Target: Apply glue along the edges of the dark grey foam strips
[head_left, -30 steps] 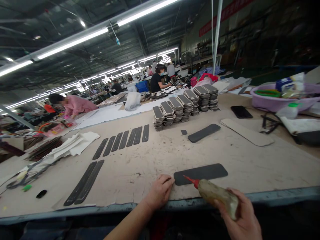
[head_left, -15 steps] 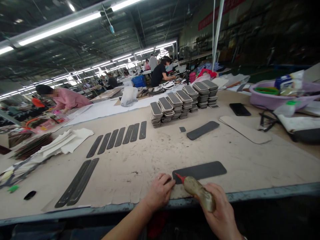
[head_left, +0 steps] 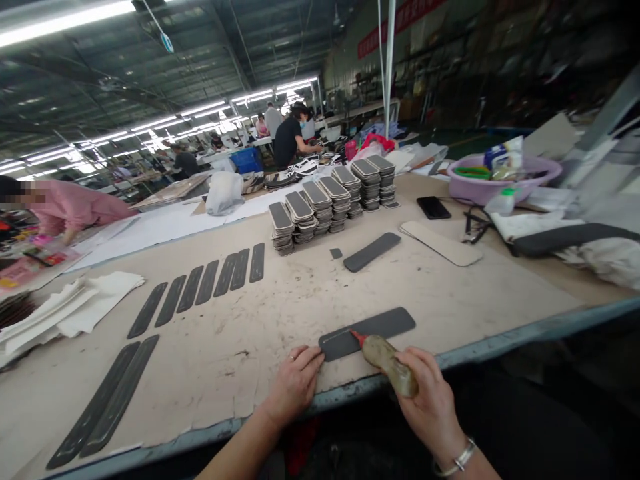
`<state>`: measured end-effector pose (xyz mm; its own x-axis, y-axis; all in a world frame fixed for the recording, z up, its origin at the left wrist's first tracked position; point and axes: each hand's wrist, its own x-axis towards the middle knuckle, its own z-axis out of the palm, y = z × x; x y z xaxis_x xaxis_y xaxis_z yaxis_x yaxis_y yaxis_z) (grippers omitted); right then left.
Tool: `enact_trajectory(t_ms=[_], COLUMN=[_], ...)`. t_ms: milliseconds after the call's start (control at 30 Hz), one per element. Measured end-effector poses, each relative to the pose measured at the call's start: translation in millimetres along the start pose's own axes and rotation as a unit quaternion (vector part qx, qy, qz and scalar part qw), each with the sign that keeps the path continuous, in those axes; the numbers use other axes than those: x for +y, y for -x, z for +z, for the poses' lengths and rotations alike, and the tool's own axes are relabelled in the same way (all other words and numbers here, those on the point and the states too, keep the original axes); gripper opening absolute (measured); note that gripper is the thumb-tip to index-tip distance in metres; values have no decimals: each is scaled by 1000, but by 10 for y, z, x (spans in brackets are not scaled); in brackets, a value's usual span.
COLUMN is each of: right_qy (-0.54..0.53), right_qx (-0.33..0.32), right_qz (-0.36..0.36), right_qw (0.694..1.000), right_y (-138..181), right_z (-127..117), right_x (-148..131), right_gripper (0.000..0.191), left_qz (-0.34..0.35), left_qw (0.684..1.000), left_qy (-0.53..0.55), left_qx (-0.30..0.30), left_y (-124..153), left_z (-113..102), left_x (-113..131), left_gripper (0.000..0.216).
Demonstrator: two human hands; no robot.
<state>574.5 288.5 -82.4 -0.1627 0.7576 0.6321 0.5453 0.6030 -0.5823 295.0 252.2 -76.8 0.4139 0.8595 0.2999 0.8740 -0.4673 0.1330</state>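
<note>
A dark grey rounded strip (head_left: 380, 325) lies flat near the front edge of the worktable (head_left: 310, 293). My right hand (head_left: 427, 403) grips a grimy glue bottle (head_left: 386, 355) whose red nozzle touches the strip near its left end. A thin pale line runs along the strip's left edge. My left hand (head_left: 294, 385) rests flat on the table, fingertips pressing beside the strip's left end.
Stacks of grey pads (head_left: 327, 203) stand mid-table, with a loose dark strip (head_left: 371, 251) and a beige strip (head_left: 441, 243) nearby. Rows of dark strips (head_left: 200, 287) lie to the left. A phone (head_left: 433, 207) and a purple basin (head_left: 500, 179) sit right. Other people work behind.
My right hand has brought the glue bottle leftward along the strip, its nozzle now touching the left part. The view has shifted right and tilted; my left hand stays at the strip's end.
</note>
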Motion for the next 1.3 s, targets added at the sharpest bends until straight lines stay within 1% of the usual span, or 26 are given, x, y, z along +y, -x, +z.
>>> enact_trajectory(t_ms=[200,400,533,633,733,867,933,1000,1100,1300], right_qy=[71,135,161,127,46,-52,-80,-92,-91,-75], right_qx=[65,125,148,164,142,57,21,0,-20,-41], right_qz=[29,58,70,57,31,-11,-20,-24,-26,-22], right_qw=[995,981,973,977,988,997,996,995,995,996], right_y=[6,-56,-93,-114,-118,-71,-36,-6,30,142], right_z=[-235,-392,-431,-402,-285,-37,82,167,212,124], right_x=[268,442,469,374,170,-126,-219,-263,-272,-284], right_gripper=[32,31,31,36,39,33,31,32,32,35], left_qz=[17,21,17,9,4,2,4,6,5,-1], left_qw=[1000,1000,1000,1000,1000,999,999,999,999,999], left_qy=[1,4,9,16,25,32,35,36,36,37], left_qx=[19,21,19,21,16,13,13,15,12,13], left_y=[11,13,13,14,11,4,2,0,1,10], left_z=[27,45,30,7,-8,-1,5,8,7,2], left_x=[-23,-45,-36,-6,23,27,21,18,21,30], left_gripper=[34,32,31,30,28,28,30,31,31,31])
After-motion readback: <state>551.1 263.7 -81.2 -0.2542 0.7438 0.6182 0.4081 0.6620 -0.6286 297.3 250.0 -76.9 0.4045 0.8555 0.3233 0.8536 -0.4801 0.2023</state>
